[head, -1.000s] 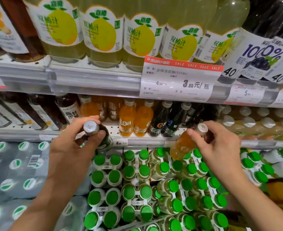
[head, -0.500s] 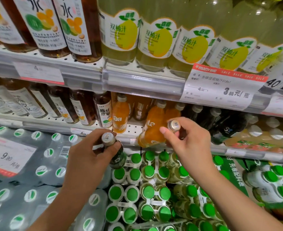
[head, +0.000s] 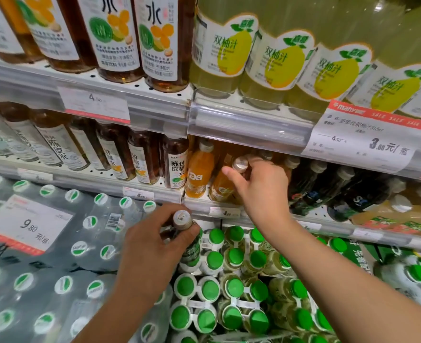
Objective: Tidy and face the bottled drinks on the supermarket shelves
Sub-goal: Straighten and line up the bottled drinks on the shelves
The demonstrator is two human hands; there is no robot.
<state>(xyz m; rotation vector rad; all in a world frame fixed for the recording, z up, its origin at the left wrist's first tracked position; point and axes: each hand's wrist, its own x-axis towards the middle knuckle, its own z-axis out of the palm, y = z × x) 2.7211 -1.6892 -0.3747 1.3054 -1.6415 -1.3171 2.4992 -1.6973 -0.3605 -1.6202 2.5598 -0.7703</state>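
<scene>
My right hand (head: pixel 261 191) grips the neck of an orange drink bottle (head: pixel 223 186) with a silver cap, which is tilted on the middle shelf (head: pixel 155 194) beside another upright orange bottle (head: pixel 199 172). My left hand (head: pixel 150 246) holds a dark green-labelled bottle (head: pixel 189 241) by its neck, silver cap up, in front of the shelf edge and above the green-capped packs. Brown tea bottles (head: pixel 177 164) stand left of the orange ones.
Dark bottles (head: pixel 328 191) lean to the right of my right hand. Large yellow-labelled juice bottles (head: pixel 273 60) fill the upper shelf above a sale tag (head: pixel 367 139). Below lie wrapped water packs (head: pixel 56 256) and green-capped multipacks (head: pixel 241 293).
My right hand carried the orange bottle up and back onto the middle shelf beside the other orange bottle. My left hand with the dark bottle stayed low. The view shifted left.
</scene>
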